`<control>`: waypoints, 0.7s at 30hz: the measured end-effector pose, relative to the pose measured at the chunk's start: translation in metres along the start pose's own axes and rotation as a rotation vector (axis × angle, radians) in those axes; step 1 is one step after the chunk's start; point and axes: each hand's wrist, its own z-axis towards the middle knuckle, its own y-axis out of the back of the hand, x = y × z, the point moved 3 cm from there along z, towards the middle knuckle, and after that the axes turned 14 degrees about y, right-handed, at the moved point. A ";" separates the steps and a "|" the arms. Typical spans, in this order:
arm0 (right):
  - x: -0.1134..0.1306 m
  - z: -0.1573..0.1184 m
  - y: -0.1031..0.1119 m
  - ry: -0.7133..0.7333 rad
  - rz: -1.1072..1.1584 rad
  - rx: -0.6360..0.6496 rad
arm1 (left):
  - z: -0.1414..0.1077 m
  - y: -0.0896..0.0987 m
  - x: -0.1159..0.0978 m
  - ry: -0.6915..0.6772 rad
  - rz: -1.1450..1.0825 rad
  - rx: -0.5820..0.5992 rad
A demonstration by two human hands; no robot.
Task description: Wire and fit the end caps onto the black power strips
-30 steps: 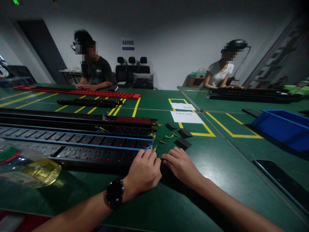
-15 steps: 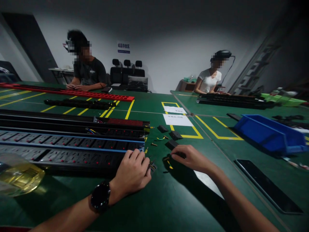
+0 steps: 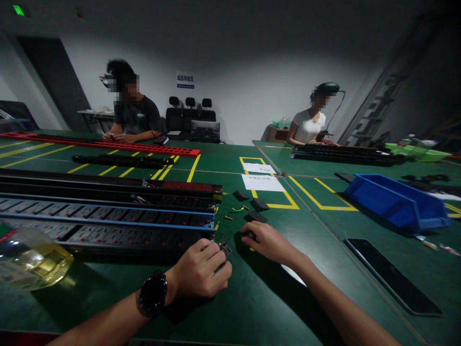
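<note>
My left hand [image 3: 205, 270], wearing a black watch, is closed by the end of the black socket strips [image 3: 118, 235]. A small dark, partly metallic piece [image 3: 225, 247] sticks out past its fingertips; its kind is too small to tell. My right hand [image 3: 267, 241] is pinched low over the table, its fingertips hiding whatever lies between them. A yellow bit of wire [image 3: 252, 249] shows just below those fingers. Beyond the right hand sit several black blocks [image 3: 255, 216], a brass-coloured screw [image 3: 228, 218] and a short yellow-green wire [image 3: 237, 209].
A bottle of yellow liquid [image 3: 39, 259] lies at the left. On the right are a blue bin [image 3: 396, 202] and a black phone-like slab [image 3: 392, 276]. White paper sheets [image 3: 262, 183] lie mid-table. Two people [image 3: 135, 117] work across the green table.
My right hand has moved left, covering the small dark part and most of its yellow wire. My left hand has shifted slightly toward me. The camera view has tilted a little upward.
</note>
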 end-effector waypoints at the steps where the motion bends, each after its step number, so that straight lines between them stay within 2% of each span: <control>1: -0.001 0.000 -0.001 0.003 0.011 -0.001 | 0.000 0.000 0.000 0.007 -0.011 0.005; 4: -0.003 0.000 0.000 0.008 0.040 -0.010 | 0.005 0.002 0.004 0.118 -0.175 0.057; 7: -0.005 0.001 0.001 -0.005 0.063 -0.036 | 0.014 0.009 0.015 0.340 -0.511 0.155; 10: -0.006 0.001 0.003 -0.037 0.097 -0.067 | 0.023 0.015 0.027 0.621 -0.860 0.389; 13: -0.008 0.000 0.007 -0.075 0.143 -0.072 | 0.033 0.018 0.038 0.753 -1.076 0.591; 15: -0.009 0.000 0.010 -0.076 0.142 -0.054 | 0.041 0.019 0.045 0.725 -1.010 0.632; 17: -0.010 0.000 0.012 -0.068 0.130 -0.021 | 0.050 0.020 0.053 0.608 -0.805 0.609; 21: -0.014 0.001 0.012 -0.045 0.203 0.020 | 0.067 0.012 0.061 0.191 -0.340 0.504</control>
